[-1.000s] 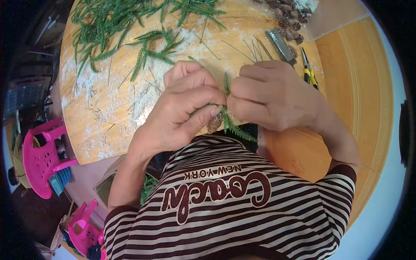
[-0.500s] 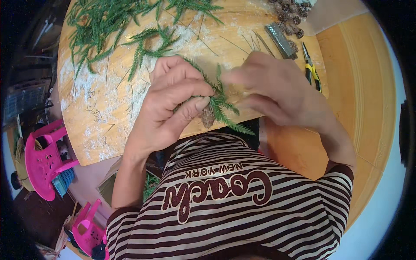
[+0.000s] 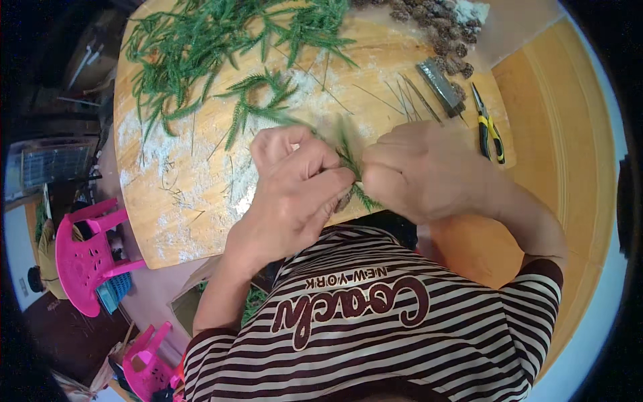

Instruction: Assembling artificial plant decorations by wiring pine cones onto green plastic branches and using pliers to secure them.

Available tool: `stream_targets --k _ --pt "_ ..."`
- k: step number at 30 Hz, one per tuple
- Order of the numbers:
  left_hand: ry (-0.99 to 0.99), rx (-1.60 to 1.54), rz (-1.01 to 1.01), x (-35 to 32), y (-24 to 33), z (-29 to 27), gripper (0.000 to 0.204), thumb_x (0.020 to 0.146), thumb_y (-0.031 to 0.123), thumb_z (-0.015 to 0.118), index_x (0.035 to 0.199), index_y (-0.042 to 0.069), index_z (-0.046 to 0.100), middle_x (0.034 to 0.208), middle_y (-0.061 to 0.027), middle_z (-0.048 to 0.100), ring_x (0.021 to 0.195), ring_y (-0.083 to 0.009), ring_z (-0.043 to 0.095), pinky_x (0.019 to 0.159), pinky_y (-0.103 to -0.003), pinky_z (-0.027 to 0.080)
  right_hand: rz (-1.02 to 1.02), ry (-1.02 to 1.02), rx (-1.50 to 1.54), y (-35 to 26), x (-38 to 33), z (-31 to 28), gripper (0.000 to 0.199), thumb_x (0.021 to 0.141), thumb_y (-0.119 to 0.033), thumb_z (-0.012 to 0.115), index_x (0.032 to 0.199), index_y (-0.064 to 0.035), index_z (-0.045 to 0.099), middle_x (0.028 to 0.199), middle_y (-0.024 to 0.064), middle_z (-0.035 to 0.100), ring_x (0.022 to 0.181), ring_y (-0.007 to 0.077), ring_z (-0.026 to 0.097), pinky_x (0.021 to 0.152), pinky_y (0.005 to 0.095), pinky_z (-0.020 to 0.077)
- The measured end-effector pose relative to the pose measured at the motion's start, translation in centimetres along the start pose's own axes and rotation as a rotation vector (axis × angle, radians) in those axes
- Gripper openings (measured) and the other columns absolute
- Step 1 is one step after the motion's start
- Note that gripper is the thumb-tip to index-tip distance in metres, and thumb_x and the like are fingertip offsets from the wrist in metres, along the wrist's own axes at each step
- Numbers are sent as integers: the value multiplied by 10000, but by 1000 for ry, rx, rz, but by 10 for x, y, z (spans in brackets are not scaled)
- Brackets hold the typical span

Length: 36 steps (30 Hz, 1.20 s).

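Near the table's front edge, my left hand [image 3: 291, 194] pinches a green artificial pine sprig [image 3: 365, 198] between thumb and fingers. A small brown pine cone [image 3: 344, 200] shows just under the thumb, mostly hidden. Close against the sprig's right side, my right hand [image 3: 429, 174] is curled shut and slightly blurred. Whatever sits in its fingers is hidden. Beyond my left hand lies a loose forked pine sprig [image 3: 264, 104] on the wood.
A heap of green sprigs [image 3: 194, 53] covers the far left of the wooden table [image 3: 201, 228], which is dusted white. At far right are pine cones [image 3: 439, 27], a grey bundle [image 3: 440, 87], thin wires [image 3: 408, 97] and yellow-black pliers [image 3: 492, 134]. Pink chairs [image 3: 84, 258] stand left.
My right hand has closed in and curled beside the sprig. My left hand has rolled over the pine cone, hiding most of it. The whole view has shifted slightly.
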<state>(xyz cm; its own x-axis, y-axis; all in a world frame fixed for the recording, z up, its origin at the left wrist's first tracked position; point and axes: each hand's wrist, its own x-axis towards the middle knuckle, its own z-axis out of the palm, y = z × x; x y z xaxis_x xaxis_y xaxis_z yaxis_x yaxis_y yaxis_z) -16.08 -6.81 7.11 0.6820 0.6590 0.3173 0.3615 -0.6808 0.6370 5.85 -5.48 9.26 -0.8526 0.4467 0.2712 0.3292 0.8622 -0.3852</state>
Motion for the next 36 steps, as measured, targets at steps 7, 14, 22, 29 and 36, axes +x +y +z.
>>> stream_targets --k 7,14,22,29,36 --pt "175 100 -44 4 2 -3 115 752 83 644 865 61 646 805 -27 520 847 -233 458 851 -376 285 530 112 820 -6 -9 -6 54 878 -89 553 847 -45 552 708 57 476 573 163 441 529 260 374" --pt "157 -461 -168 -4 -24 0 123 801 133 652 864 28 641 800 -35 530 844 -217 443 852 -337 308 346 285 445 -5 -5 -6 115 854 -106 614 930 -34 566 760 89 515 610 193 506 558 283 408" --pt "-20 -630 -136 2 -19 2 148 817 156 646 853 14 637 807 -39 535 849 -211 438 849 -332 317 90 193 255 8 2 8 191 799 -143 655 946 -55 571 775 77 530 637 260 550 534 334 427" --pt "25 -419 -124 5 -19 0 119 813 126 650 859 17 637 823 -41 555 869 -208 442 837 -316 333 165 146 198 6 -2 3 182 794 -144 663 918 -46 572 752 78 523 622 259 558 517 347 419" --pt "240 -341 -225 5 -14 13 111 814 104 648 889 23 635 819 -41 563 868 -204 445 845 -309 343 332 522 8 -22 1 17 149 841 -118 621 901 0 552 655 63 486 570 154 498 499 278 381"
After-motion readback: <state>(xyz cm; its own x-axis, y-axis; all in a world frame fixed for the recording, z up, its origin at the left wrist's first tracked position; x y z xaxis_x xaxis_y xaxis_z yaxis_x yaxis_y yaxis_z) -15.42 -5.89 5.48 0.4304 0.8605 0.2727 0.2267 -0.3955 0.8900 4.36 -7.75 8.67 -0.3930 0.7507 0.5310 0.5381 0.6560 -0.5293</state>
